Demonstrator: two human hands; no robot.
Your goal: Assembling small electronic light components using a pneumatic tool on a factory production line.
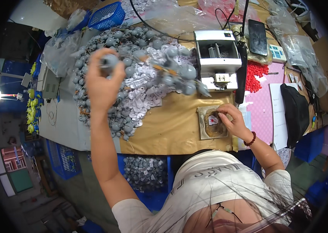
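Raised over the left side of the heap, my left hand (103, 79) curls its fingers and thumb round a grey ball-shaped part (109, 62), smeared by motion. Below it spreads a big pile of similar grey ball parts (115, 124), mixed with white flat pieces (144, 103). A blurred cluster of grey balls (187, 72) with orange bits shows at the pile's right side. My right hand (234, 121) has its fingertips pinched at the rim of a round recess in a square metal block (204, 133). Inside the recess sits a small white-and-red piece (212, 120). What the right fingertips hold is too small to make out.
A white bench machine (217, 62) stands behind the block. Red small parts (255, 73), a phone (257, 37) and a black pouch (295, 112) lie to the right. A blue basket (107, 16) is at the back left; a blue bin (145, 173) of grey parts sits below the table edge.
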